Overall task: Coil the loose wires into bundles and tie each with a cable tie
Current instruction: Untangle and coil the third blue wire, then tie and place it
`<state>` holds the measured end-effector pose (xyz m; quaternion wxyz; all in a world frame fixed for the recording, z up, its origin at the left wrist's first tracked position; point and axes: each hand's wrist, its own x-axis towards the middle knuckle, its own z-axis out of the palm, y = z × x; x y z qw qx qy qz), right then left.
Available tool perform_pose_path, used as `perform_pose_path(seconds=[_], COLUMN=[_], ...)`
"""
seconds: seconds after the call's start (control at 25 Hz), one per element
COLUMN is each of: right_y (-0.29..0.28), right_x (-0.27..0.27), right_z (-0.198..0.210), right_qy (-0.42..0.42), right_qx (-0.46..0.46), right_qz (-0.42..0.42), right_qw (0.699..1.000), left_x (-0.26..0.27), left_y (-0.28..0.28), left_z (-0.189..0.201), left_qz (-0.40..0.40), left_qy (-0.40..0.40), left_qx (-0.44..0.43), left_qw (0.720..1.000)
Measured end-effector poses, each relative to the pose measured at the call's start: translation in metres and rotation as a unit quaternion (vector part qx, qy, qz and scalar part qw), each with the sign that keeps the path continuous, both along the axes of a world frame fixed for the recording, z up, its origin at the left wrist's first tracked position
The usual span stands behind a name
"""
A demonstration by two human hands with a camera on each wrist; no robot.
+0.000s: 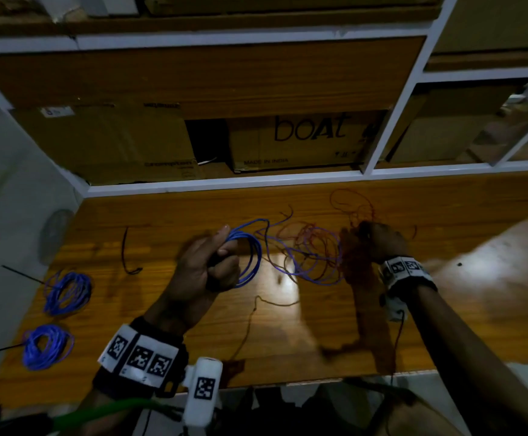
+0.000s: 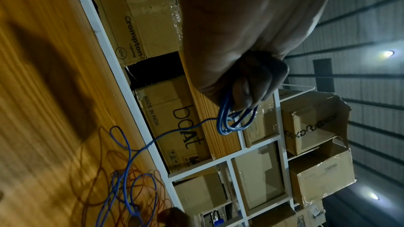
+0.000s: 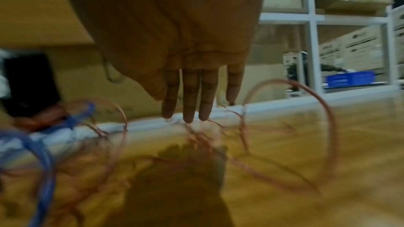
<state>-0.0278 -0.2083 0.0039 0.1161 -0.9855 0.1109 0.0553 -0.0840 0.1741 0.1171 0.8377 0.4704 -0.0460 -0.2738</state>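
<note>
Blue wire coil (image 1: 250,256) sits clenched in the left hand (image 1: 206,265) above the wooden table (image 1: 445,309). Its loose tail runs into a blue-and-red wire tangle (image 1: 313,250) on the table, where the right hand (image 1: 382,240) hovers, fingers (image 3: 189,96) straight, grasping nothing. Two tied blue bundles (image 1: 67,292) lie near the table's left edge.

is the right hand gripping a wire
No, the right hand has its fingers straight and spread above the red wire, pinching nothing.
</note>
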Motion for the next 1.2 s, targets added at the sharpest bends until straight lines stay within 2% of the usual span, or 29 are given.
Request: perform_pose_path(seconds=[0.08, 0.16, 0.28, 0.4, 0.52, 0.76, 0.88, 0.96, 1.04, 1.12, 1.2], right_y=[0.020, 0.053, 0.111, 0.142, 0.154, 0.159, 0.159, 0.159, 0.158, 0.156, 0.153], right_x=[-0.008, -0.023, -0.042, -0.038, -0.037, -0.064, -0.085, -0.100, -0.112, -0.115, -0.114], right_z=[0.013, 0.030, 0.054, 0.039, 0.018, 0.003, 0.009, 0.015, 0.021, 0.026, 0.029], right_qy=[-0.085, -0.153, -0.125, -0.103, -0.095, -0.101, -0.110, -0.130, -0.157, -0.173, -0.194], right_qx=[0.073, 0.195, 0.306, 0.304, 0.311, 0.326, 0.247, 0.168, 0.144, 0.151, 0.143], right_qz=[0.028, 0.092, 0.198, 0.270, 0.277, 0.256, 0.277, 0.306, 0.315, 0.314, 0.317], right_qw=[0.993, 0.964, 0.923, 0.908, 0.904, 0.905, 0.922, 0.928, 0.925, 0.921, 0.917], left_x=[0.000, 0.000, -0.002, -0.006, -0.006, 0.005, 0.010, 0.011, 0.012, 0.012, 0.010], left_y=[-0.002, -0.004, -0.008, -0.014, -0.017, -0.020, -0.023, -0.028, -0.032, -0.036, -0.039], left_z=[-0.005, -0.010, -0.014, -0.008, 0.001, -0.001, -0.007, -0.011, -0.016, -0.025, -0.041], left_qz=[0.002, 0.000, -0.014, -0.065, -0.089, 0.014, 0.099, 0.130, 0.145, 0.135, 0.098], left_qy=[-0.002, -0.007, 0.002, 0.029, 0.022, -0.021, -0.090, -0.101, -0.103, -0.124, -0.167], left_qx=[0.002, 0.004, 0.000, -0.031, -0.063, -0.111, -0.034, -0.016, 0.009, 0.101, 0.253], left_qw=[1.000, 1.000, 1.000, 0.997, 0.994, 0.993, 0.990, 0.986, 0.984, 0.978, 0.948])
